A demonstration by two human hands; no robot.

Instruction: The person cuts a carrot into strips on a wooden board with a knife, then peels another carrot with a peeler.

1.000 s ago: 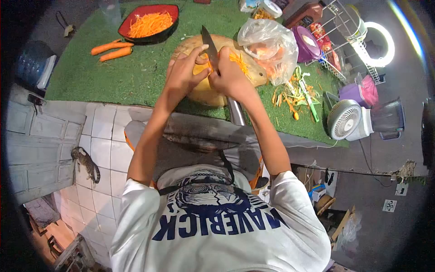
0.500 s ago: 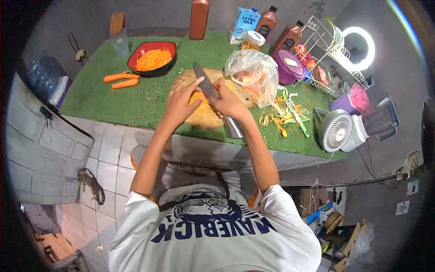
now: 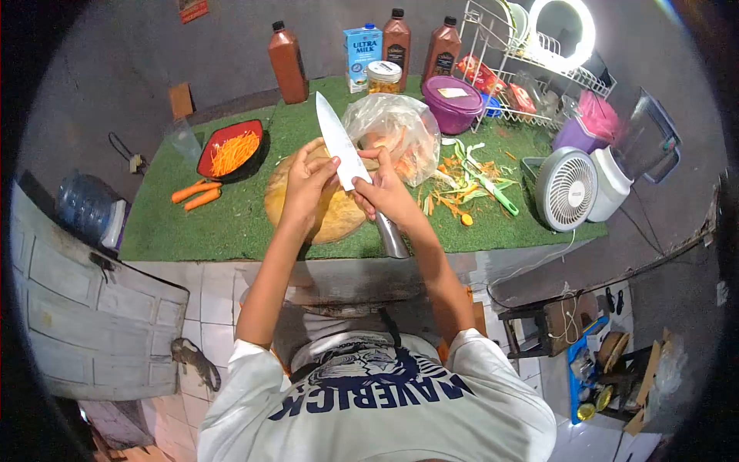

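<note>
Above the round wooden cutting board (image 3: pixel 281 202), a large kitchen knife (image 3: pixel 342 146) is tilted with its tip up and away from me. My right hand (image 3: pixel 391 197) grips it where blade meets handle, the thumb on the flat of the blade. The metal handle juts out below that hand. My left hand (image 3: pixel 306 189) is at the other side of the blade, its fingers bent and the thumb tip against the blade's edge. Something orange on the board is partly hidden beneath my hands. Behind the knife sits a clear plastic bag (image 3: pixel 392 127) with orange pieces inside.
A bowl (image 3: pixel 254 158) of shredded carrot and two carrots (image 3: pixel 202 199) lie left. Peelings surround a green-handled peeler (image 3: pixel 500 196) at right, near a fan (image 3: pixel 568 189). Bottles (image 3: pixel 289 65), a milk carton (image 3: pixel 362 58), a purple tub (image 3: pixel 452 108) and a dish rack (image 3: pixel 531 58) stand behind.
The knife has turned so its blade shows bright and its tip points higher. My left fingers have curled in, with the thumb now at the blade. The camera view has shifted.
</note>
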